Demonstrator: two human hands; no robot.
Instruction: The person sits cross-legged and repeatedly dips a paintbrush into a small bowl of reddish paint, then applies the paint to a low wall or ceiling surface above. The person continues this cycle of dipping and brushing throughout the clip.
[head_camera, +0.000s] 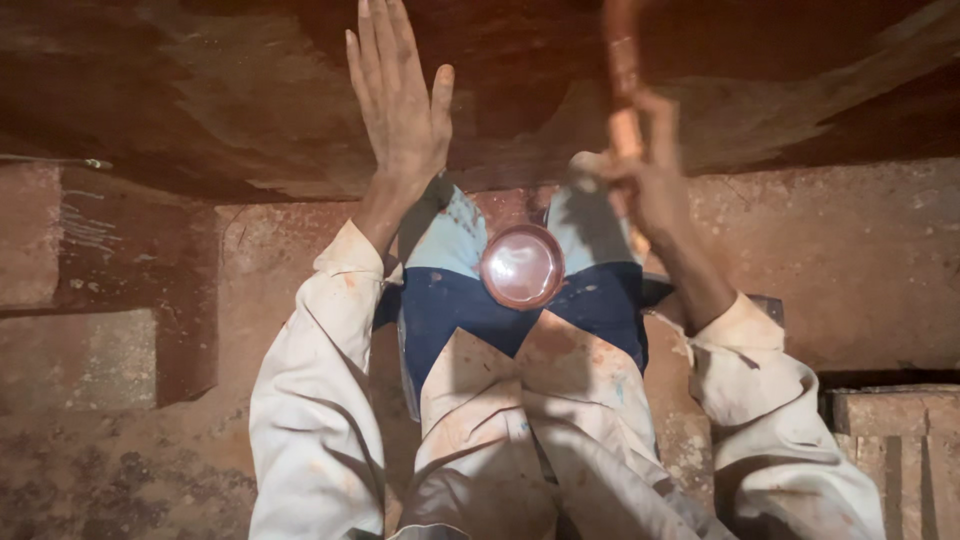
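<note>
Head view, looking straight down the person's own front: the left hand (398, 105) is spread flat, fingers together and pointing away from the body, palm pressed against the reddish-brown slab (230, 90) that fills the far part of the frame. Nothing held there, an open hand simply bearing on the surface near its near edge.

Over to the right hand (652, 175), and it is blurred (mid-motion, by the look of it), clenched around a slim reddish tool (624, 90). The tool's long axis runs almost straight away from the body, from the fist up toward the far edge of the frame, its tip over the slab. What kind of tool it is, the blur does not let me say.

Between the two forearms, on the lap, sits a small round bowl (521, 266) with a shiny pinkish inside, resting where the blue trousers (450, 310) meet the stained pale shirt (520, 400). It lies nearer the body than both hands, roughly midway between them, a shade closer to the right wrist.

Around all this, a dusty stone floor (850, 260) and blocks (890, 420) at the right edge, all tinted the same red.
</note>
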